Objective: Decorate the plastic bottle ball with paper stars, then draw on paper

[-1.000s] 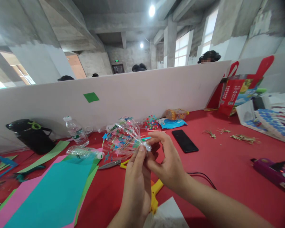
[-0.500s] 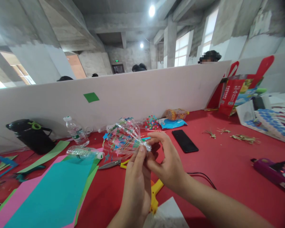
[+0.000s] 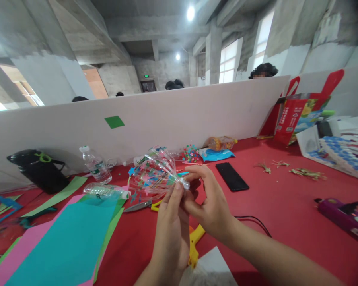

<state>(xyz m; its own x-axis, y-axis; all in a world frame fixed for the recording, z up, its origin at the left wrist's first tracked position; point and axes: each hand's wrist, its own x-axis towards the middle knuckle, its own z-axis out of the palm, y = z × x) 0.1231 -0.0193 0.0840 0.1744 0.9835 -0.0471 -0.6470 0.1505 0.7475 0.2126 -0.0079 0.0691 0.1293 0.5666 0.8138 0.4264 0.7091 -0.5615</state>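
Both hands are closed at the narrow white end of a bundle of clear plastic strips (image 3: 164, 169), whose other end flares out to the left over colored stars. My left hand (image 3: 173, 222) grips that end from below, thumb pressed on it. From the right, my right hand (image 3: 210, 198) pinches the same end, with its index finger arched over it. The inner fingers are partly hidden. Just left of the hands lie scissors (image 3: 139, 206), their yellow handle partly covered. Under my wrists a yellow tool (image 3: 194, 246) shows in part.
Colored paper sheets (image 3: 65, 238), a clear bottle (image 3: 104, 190) and a black flask (image 3: 37, 171) lie to the left. Behind the hands are star pieces (image 3: 191, 153) and a phone (image 3: 232, 176). A purple glue gun (image 3: 343, 218) lies right. A white partition (image 3: 167, 111) stands behind.
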